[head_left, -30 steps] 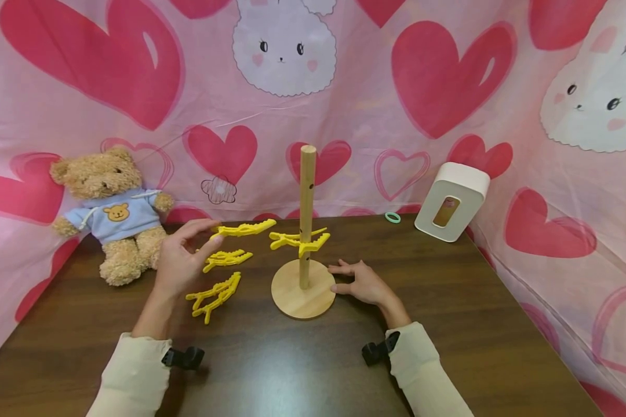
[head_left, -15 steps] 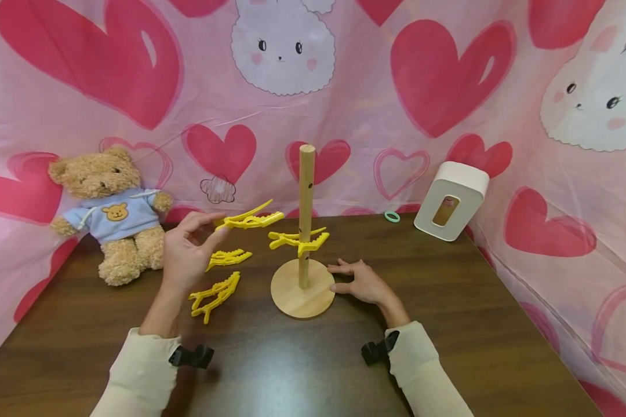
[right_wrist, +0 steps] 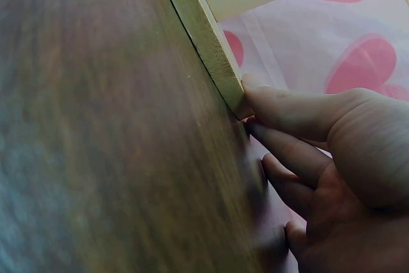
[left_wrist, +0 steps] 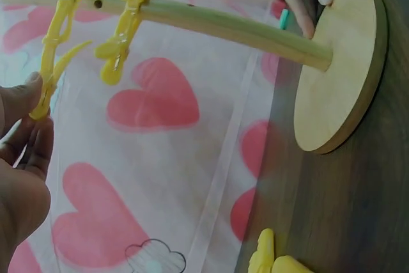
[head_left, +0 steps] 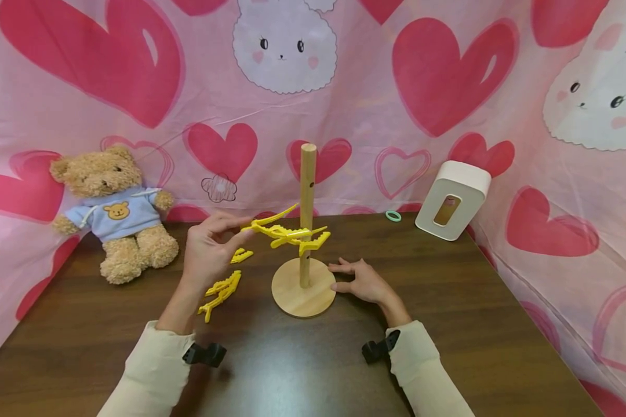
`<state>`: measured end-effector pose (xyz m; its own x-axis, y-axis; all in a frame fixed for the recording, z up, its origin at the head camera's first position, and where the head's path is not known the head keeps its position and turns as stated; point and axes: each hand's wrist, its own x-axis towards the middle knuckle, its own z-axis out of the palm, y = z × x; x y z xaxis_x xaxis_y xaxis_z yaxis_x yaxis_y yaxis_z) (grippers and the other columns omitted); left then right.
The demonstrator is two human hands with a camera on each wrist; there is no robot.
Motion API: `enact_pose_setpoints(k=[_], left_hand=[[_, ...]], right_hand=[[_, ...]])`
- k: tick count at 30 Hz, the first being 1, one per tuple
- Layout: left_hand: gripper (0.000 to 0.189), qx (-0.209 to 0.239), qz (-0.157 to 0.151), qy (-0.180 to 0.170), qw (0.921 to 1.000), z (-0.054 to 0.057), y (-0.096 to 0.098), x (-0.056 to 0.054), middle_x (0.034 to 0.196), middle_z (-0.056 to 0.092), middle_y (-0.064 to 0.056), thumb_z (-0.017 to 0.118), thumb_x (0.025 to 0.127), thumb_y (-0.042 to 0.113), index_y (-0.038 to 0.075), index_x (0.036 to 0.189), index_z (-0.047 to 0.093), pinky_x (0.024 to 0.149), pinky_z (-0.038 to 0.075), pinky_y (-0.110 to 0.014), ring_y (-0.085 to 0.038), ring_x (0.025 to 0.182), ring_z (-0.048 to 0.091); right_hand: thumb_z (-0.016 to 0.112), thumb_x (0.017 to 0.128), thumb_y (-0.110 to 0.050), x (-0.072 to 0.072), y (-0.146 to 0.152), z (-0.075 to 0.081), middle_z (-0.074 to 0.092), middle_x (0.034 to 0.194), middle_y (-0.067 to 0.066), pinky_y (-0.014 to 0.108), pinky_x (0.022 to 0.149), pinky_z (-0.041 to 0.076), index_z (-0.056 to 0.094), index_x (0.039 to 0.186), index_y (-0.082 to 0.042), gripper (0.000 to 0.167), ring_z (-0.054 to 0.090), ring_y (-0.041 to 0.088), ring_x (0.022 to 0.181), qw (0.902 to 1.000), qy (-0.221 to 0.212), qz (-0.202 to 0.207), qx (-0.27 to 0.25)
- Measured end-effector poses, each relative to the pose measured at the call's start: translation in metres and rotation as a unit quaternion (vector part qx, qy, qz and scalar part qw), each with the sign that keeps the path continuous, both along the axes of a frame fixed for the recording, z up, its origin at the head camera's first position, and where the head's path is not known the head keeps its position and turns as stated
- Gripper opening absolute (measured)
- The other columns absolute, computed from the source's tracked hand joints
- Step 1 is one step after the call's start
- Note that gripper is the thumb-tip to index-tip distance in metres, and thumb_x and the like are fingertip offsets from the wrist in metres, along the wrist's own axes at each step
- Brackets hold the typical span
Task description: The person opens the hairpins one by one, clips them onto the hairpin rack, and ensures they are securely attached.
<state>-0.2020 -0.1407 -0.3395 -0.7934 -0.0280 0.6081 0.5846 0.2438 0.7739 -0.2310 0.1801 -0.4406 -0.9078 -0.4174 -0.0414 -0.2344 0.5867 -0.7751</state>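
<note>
A round wooden base (head_left: 302, 306) bears an upright wooden post (head_left: 307, 191) with small dark holes. One yellow alligator hair clip (left_wrist: 121, 36) is clamped across the post. My left hand (head_left: 208, 250) pinches the tail of a second yellow clip (left_wrist: 46, 62) between thumb and fingers. That clip's two arms are spread, and its tips point at the post, overlapping the clamped clip in the head view. On the right, my right hand (head_left: 364, 282) rests its thumb and fingertips on the base's rim, fingers fairly straight.
Two more yellow clips lie on the brown table left of the base: one toothed clip (head_left: 221, 294) in front, another clip (head_left: 242, 255) partly behind my left hand. A teddy bear (head_left: 117, 214) sits back left. A white box (head_left: 451, 202) and mint ring (head_left: 393, 216) are back right.
My left hand has moved right with its clip, toward the post, and the clip's arms have spread apart. The right hand has stayed at the base's rim.
</note>
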Motion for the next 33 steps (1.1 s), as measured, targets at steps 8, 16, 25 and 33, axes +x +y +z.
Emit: enact_pose_setpoints(k=[8, 16, 25, 33], left_hand=[[0.02, -0.036, -0.006, 0.015, 0.9992, -0.006, 0.013, 0.001, 0.089, 0.072, -0.008, 0.082, 0.081, -0.003, -0.002, 0.101, 0.079, 0.077, 0.052, -0.02, -0.016, 0.086, 0.064], [0.019, -0.013, -0.034, 0.034, 0.9988, -0.009, 0.024, 0.001, 0.085, 0.07, -0.012, 0.082, 0.081, -0.006, -0.003, 0.099, 0.079, 0.068, 0.05, -0.017, -0.008, 0.077, 0.063], [0.019, -0.011, -0.033, 0.036, 0.9987, -0.011, 0.031, -0.001, 0.085, 0.071, -0.01, 0.084, 0.079, -0.005, -0.001, 0.098, 0.08, 0.068, 0.046, -0.018, -0.015, 0.079, 0.062], [0.021, -0.017, -0.048, 0.058, 0.997, -0.013, 0.036, -0.003, 0.086, 0.071, -0.008, 0.084, 0.078, -0.007, 0.0, 0.097, 0.08, 0.071, 0.049, -0.021, -0.021, 0.079, 0.062]], right_hand=[[0.078, 0.09, -0.014, 0.002, 0.001, 0.001, 0.059, 0.141, 0.012, 0.057, 0.12, 0.001, 0.067, 0.133, -0.004, 0.046, 0.036, 0.031, 0.145, 1.0, -0.006, -0.008, 0.001], [0.078, 0.09, -0.015, 0.002, 0.0, 0.001, 0.056, 0.144, 0.012, 0.059, 0.12, 0.001, 0.066, 0.134, -0.006, 0.046, 0.033, 0.033, 0.147, 0.9999, -0.014, -0.008, 0.003], [0.078, 0.09, -0.015, 0.001, 0.0, 0.002, 0.055, 0.145, 0.013, 0.06, 0.119, 0.001, 0.066, 0.134, -0.006, 0.047, 0.032, 0.034, 0.147, 0.9998, -0.017, -0.01, 0.005], [0.078, 0.091, -0.015, 0.0, -0.001, 0.003, 0.057, 0.142, 0.012, 0.058, 0.12, 0.001, 0.065, 0.135, -0.005, 0.047, 0.035, 0.033, 0.146, 0.9999, -0.009, -0.004, 0.008]])
